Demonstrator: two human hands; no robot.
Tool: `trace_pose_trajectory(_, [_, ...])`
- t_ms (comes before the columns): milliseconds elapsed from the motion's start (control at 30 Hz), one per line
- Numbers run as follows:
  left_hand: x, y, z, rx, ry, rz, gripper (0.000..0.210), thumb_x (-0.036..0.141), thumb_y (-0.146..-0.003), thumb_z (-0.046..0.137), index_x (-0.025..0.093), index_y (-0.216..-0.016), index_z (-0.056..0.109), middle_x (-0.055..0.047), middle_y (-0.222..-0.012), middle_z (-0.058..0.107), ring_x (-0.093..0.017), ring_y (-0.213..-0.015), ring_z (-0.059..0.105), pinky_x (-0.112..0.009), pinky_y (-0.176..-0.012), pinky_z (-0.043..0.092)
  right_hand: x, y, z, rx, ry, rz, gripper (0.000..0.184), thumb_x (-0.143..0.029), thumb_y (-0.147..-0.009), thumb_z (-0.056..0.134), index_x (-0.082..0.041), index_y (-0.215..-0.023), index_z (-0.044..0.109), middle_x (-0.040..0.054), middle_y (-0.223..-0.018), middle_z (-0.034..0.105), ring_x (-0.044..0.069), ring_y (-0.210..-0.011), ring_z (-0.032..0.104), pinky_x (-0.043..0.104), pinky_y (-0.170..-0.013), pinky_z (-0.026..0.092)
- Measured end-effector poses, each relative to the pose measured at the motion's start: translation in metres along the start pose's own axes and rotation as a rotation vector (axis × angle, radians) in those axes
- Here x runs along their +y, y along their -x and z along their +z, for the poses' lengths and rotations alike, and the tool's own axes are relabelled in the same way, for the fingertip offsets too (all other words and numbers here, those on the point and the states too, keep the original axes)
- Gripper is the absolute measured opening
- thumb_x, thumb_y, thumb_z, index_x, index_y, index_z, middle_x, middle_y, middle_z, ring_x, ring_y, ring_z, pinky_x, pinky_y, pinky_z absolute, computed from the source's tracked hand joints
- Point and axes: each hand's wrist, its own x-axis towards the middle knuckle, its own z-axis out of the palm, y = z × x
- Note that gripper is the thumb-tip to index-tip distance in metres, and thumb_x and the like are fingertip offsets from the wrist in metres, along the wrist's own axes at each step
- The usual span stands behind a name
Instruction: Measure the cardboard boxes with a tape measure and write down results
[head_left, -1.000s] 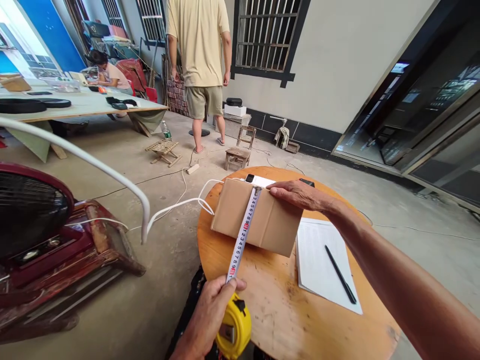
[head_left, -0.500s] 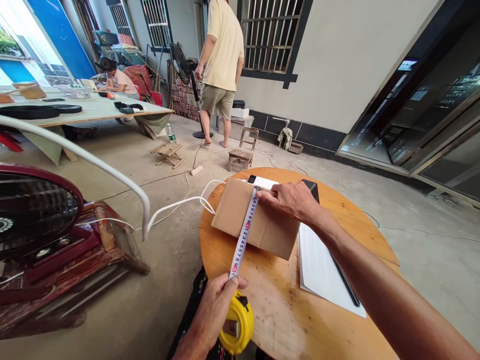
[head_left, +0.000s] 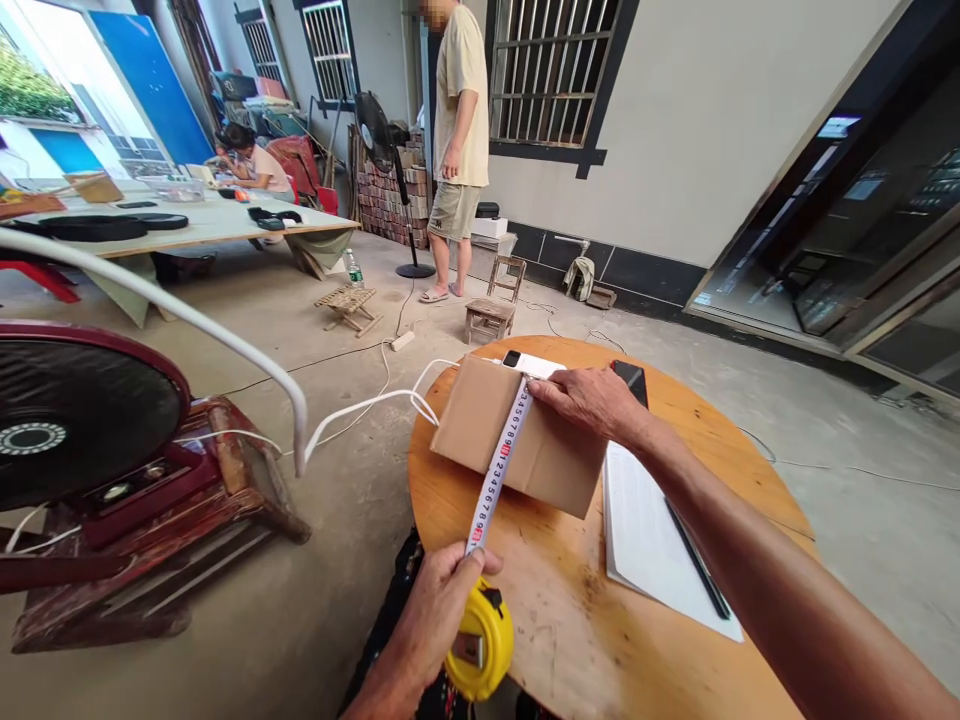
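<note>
A brown cardboard box (head_left: 561, 458) sits at a slant on the round wooden table (head_left: 570, 620). Across its top runs the white blade of a yellow tape measure (head_left: 495, 655), drawn out toward me. My left hand (head_left: 439, 600) pinches the blade near the case, just in front of the box. At the box's far edge, my right hand (head_left: 592, 405) presses the blade's end with its thumb; its other fingers are partly hidden behind the box. Beside the box lie white paper sheets (head_left: 637, 520) with a black pen (head_left: 697, 560) on them.
A black phone (head_left: 631, 380) and a white device (head_left: 536, 365) lie behind the box. A white cable (head_left: 375, 405) loops at the left. A dark red fan (head_left: 90, 430) stands at the left. A person (head_left: 459, 130) stands beyond the table; another person (head_left: 262, 170) sits farther back.
My hands keep the tape across the box, nearly unmoved. The view has shifted slightly left. The standing person has turned sideways, and the red fan's head has turned more toward me.
</note>
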Motion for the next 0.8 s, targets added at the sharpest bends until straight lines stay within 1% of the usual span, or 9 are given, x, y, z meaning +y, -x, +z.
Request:
trace_pose_trajectory(167, [-0.0051,-0.0026,0.0001,-0.024,0.007,0.0,0.039,0.044,-0.081,0.046,0.016,-0.083,0.073,-0.009,-0.094,0.072,-0.027,-0.092,0.061,-0.033,-0.082,0.043,-0.0015,-0.0003,0.0002,-0.015,0.005,0.045,0.067,-0.065,-0.09,0.021,-0.02,-0.098,0.07,0.0131,-0.097,0.072,0.03,-0.087,0.066,0.035,-0.07,0.041])
trace_pose_trajectory(333, [-0.0071,-0.0033,0.0005,-0.049,0.014,0.003,0.04,0.043,-0.082,0.045,0.015,-0.084,0.072,-0.009,-0.092,0.072,-0.027,-0.089,0.061,-0.034,-0.081,0.043,-0.0026,-0.0001,0.0,-0.023,0.006,0.063,0.067,-0.065,-0.09,0.021,-0.02,-0.096,0.07,0.0125,-0.097,0.072,0.029,-0.087,0.065,0.034,-0.068,0.04])
trace_pose_trajectory(533, [-0.0053,-0.0006,-0.0003,-0.015,0.01,0.006,0.038,0.041,-0.083,0.046,0.016,-0.084,0.073,-0.01,-0.097,0.071,-0.027,-0.096,0.059,-0.034,-0.085,0.042,-0.003,0.0001,0.0007,-0.026,0.007,0.07,0.066,-0.065,-0.09,0.021,-0.02,-0.095,0.069,0.0123,-0.097,0.072,0.029,-0.087,0.065,0.033,-0.064,0.039])
trace_pose_trajectory(800, [-0.0032,0.0016,-0.0009,-0.019,0.036,0.024,0.037,0.039,-0.083,0.046,0.015,-0.081,0.074,-0.009,-0.09,0.073,-0.026,-0.088,0.062,-0.033,-0.08,0.044,-0.0041,0.0019,-0.0001,-0.012,0.003,0.073,0.066,-0.066,-0.09,0.021,-0.021,-0.094,0.069,0.0126,-0.096,0.072,0.03,-0.086,0.066,0.032,-0.063,0.037])
